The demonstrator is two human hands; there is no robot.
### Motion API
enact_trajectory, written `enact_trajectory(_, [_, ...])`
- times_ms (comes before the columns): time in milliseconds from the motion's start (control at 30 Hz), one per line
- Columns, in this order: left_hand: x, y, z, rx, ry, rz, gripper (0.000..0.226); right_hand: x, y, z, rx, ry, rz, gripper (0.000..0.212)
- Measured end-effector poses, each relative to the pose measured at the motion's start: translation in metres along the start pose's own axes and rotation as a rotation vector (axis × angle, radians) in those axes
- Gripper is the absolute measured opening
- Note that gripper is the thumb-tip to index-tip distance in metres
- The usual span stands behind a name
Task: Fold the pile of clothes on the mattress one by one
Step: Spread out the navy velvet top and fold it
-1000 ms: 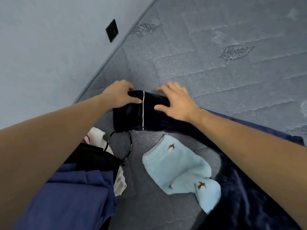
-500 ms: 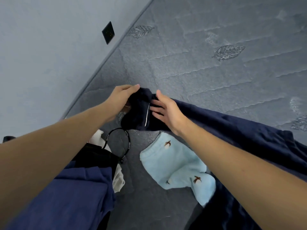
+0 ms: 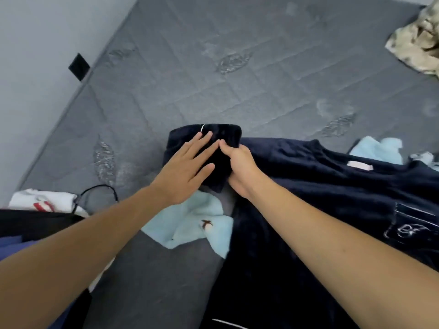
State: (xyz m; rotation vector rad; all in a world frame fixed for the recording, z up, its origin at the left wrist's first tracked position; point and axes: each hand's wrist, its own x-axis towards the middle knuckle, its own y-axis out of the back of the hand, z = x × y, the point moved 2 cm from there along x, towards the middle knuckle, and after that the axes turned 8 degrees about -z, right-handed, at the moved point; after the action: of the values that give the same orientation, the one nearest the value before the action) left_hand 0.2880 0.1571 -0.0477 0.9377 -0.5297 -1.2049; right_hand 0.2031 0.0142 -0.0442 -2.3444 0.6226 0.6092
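My left hand [image 3: 187, 167] lies flat with fingers spread, while my right hand [image 3: 240, 169] curls, fingertips pinching beside it.

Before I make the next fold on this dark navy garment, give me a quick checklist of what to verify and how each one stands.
1. Left hand pressing flat on the folded dark navy sleeve: ok.
2. Right hand has a grip on the fold's edge: ok, fingers curled on the fabric.
3. Fold neat and square: cannot tell, hands cover it.
4. Dark navy garment body spread flat: not ok, rumpled.
5. Light blue sock out of the way: not ok, partly under the garment.
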Motion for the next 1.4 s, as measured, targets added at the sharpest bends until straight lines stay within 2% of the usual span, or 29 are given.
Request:
enact_trajectory(100, [0.027, -0.038, 0.067, 0.1, -0.073, 0.007, 0.059, -0.048, 0.069, -0.015, 0.002, 0.022, 0.051, 0.032])
enact_trajectory(233, [0.07, -0.098, 0.17, 0.13, -0.154, -0.022, 0.06, -0.118, 0.175, -0.034, 0.057, 0.054, 0.204, 0.038])
enact_trajectory(367, [0.116, -0.156, 0.288, 0.098, -0.259, -0.075, 0.06, -0.201, 0.286, -0.059, 0.116, 0.13, 0.309, 0.029])
enact_trajectory(633, [0.194, -0.271, 0.525, 0.003, -0.425, -0.121, 0.06, -0.369, 0.495, -0.106, 0.125, 0.227, 0.535, 0.028])
enact_trajectory(833, [0.224, -0.356, 0.658, 0.0, -0.529, -0.158, 0.059, -0.465, 0.617, -0.1, 0.223, 0.264, 0.634, 0.029])
enact_trajectory(1133, [0.241, -0.459, 0.767, 0.103, -0.759, -0.232, 0.06, -0.556, 0.74, -0.057, 0.42, 0.271, 0.766, 0.033])
enact_trajectory(1300, [0.24, -0.508, 0.764, 0.265, -0.859, -0.37, 0.063, -0.563, 0.772, -0.007, 0.45, 0.234, 0.851, 0.031])
enact_trajectory(1400, [0.237, -0.525, 0.745, 0.429, -0.806, -0.484, 0.065, -0.551, 0.776, 0.018, 0.331, 0.146, 0.948, 0.029])
